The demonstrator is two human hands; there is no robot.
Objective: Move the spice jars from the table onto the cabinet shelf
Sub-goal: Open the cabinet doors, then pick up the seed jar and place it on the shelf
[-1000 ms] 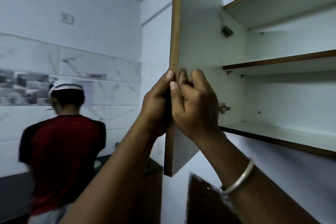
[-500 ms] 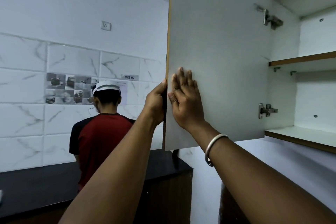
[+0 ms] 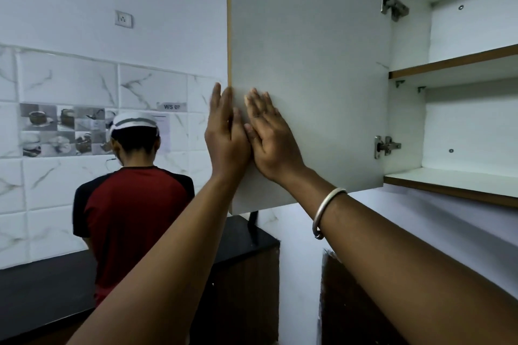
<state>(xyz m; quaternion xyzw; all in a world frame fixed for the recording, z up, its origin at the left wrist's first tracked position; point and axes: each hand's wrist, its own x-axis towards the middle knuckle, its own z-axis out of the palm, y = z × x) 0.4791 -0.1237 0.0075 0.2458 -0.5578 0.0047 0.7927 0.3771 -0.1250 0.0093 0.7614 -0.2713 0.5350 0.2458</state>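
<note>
Both hands lie flat and empty, fingers extended: right hand (image 3: 273, 140) pressed on the inner face of the cabinet door (image 3: 308, 64), left hand (image 3: 225, 134) at its free edge. Bare lower shelf (image 3: 454, 183) lies rightward, nearer the right hand; no spice jars show.

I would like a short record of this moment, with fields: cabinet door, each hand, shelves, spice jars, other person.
cabinet door: the cabinet door is swung wide open, its white inner face toward the camera
left hand: the left hand is open, at the door's free edge
right hand: the right hand is open, palm flat on the inner face
shelves: the lower shelf and upper shelf show nothing on the parts in view
spice jars: none in view
other person: a person in a red shirt stands at the black counter, back to the camera
</note>
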